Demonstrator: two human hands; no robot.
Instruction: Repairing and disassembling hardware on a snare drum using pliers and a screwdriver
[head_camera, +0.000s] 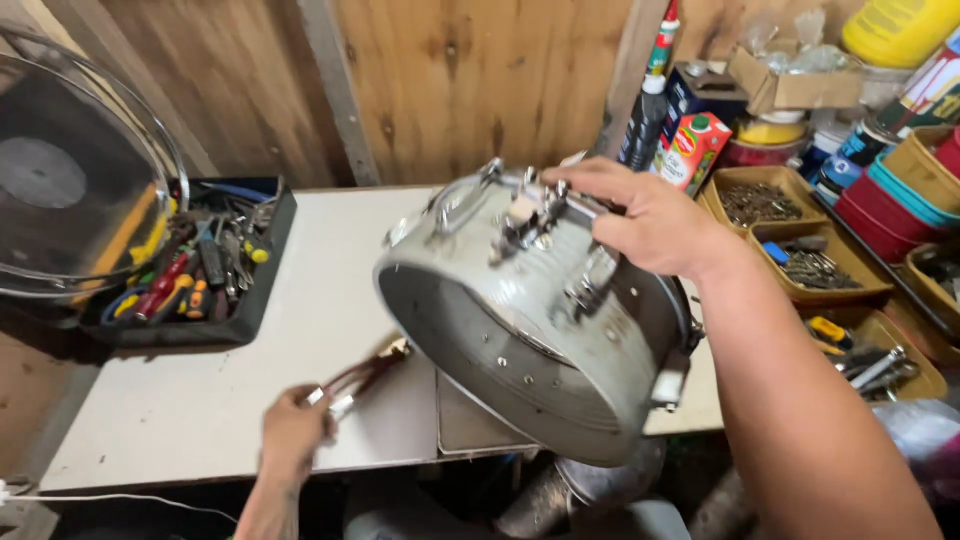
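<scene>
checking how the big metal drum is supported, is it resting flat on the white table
No, the grey metal drum is tilted on its side and held up by the right hand above the white table edge.

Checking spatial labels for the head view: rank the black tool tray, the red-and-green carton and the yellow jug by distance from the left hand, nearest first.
From the left hand, which holds pliers at the table's front edge:
1. Black tool tray, up and left of it, at the table's left end.
2. Red-and-green carton, far right against the wooden wall, beyond the grey metal housing.
3. Yellow jug, top right corner, farthest.
</scene>
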